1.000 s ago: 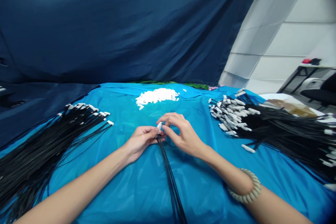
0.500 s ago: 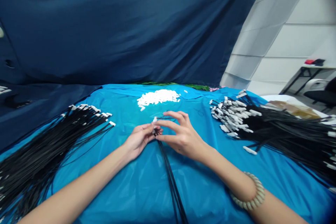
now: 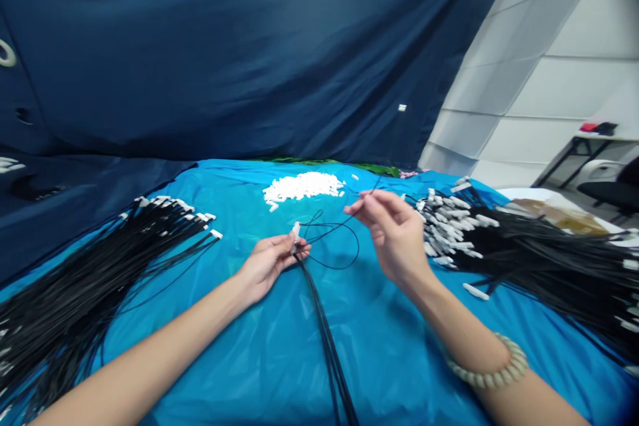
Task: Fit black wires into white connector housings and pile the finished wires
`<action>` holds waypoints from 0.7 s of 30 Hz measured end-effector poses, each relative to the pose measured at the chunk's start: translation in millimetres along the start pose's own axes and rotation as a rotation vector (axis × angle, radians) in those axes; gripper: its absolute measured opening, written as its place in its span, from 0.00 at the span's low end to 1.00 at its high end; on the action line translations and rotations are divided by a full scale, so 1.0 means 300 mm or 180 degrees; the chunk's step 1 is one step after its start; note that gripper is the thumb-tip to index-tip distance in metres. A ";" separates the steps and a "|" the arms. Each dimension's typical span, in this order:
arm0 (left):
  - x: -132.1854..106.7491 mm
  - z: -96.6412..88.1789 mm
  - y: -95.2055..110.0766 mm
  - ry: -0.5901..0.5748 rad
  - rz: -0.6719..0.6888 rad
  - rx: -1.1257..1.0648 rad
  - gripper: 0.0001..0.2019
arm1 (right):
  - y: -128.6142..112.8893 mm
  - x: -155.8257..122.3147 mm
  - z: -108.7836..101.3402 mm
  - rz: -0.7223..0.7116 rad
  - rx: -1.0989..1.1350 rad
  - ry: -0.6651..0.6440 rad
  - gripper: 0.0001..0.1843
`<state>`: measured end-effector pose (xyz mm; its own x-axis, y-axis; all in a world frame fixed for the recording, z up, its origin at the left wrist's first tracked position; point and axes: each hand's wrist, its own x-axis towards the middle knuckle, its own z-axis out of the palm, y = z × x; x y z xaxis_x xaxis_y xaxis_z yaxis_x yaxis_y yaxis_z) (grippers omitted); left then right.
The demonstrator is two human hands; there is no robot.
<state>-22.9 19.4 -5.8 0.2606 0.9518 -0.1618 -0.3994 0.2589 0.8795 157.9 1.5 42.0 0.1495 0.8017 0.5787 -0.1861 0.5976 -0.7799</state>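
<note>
White plastic tip (image 3: 296, 233) between left fingers (image 3: 284, 244), black cord (image 3: 358, 246) apparently in right fingers (image 3: 367, 196)

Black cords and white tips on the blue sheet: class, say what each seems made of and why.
The black cords look like smooth rubber or plastic: they bend in soft loops and shine faintly. The white tips look like hard, matt moulded plastic, with crisp edges; which plastic cannot be told.

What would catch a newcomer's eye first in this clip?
The bright blue plastic sheet stands out, with a heap of small white pieces at its far side and white-tipped black cord bundles at left and right. At centre, the left hand grips a white connector; the right hand pinches a thin black cord.
</note>
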 end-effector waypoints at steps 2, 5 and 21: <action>0.003 -0.004 -0.006 0.0007 0.0002 0.0060 0.07 | -0.014 0.032 -0.031 -0.0008 0.0134 0.0611 0.07; 0.007 -0.007 -0.016 -0.0001 0.0120 0.0159 0.08 | -0.027 0.053 -0.064 -0.0376 -0.0388 0.1117 0.09; -0.030 0.025 -0.003 0.0227 0.0957 0.0486 0.09 | 0.033 -0.104 0.084 -0.0600 -0.2319 -0.0470 0.09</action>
<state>-18.3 9.3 -1.8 0.0868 0.9923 0.0887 -0.3115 -0.0576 0.9485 127.0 -17.4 22.1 -0.0255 0.7103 0.7034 0.5244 0.6086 -0.5955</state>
